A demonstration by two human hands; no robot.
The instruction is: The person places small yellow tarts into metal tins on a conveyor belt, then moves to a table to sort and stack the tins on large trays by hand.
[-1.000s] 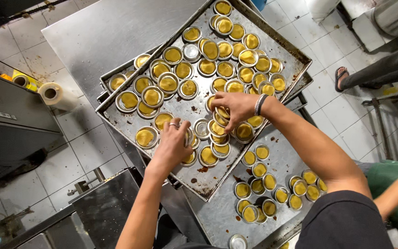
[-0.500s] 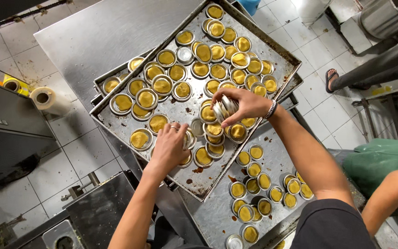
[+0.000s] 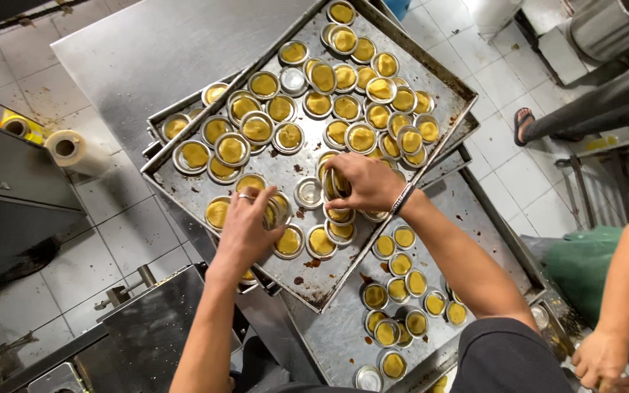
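- One steel worktable [image 3: 147, 51] carried the stacked trays.
- Two large baking trays were in use: the upper tray [image 3: 293, 171] lay under both hands; the lower tray [image 3: 343, 327] lay nearer the body than the fingers.
- The upper tray held roughly forty small round tins of yellow filling [image 3: 256, 129]; the lower tray held about fifteen.
- One paper roll [image 3: 74, 151] lay well to the left of the fingers.
- The right hand [image 3: 364, 182] had its fingers curled closed around a short stack of tins [image 3: 338, 183], held sideways inside the fingers.
- The left hand [image 3: 245, 222] had its fingertips pinched on one tin [image 3: 278, 209], which sat just beyond them on the upper tray.
- A second person's hand [image 3: 600, 356] hung at the far right.
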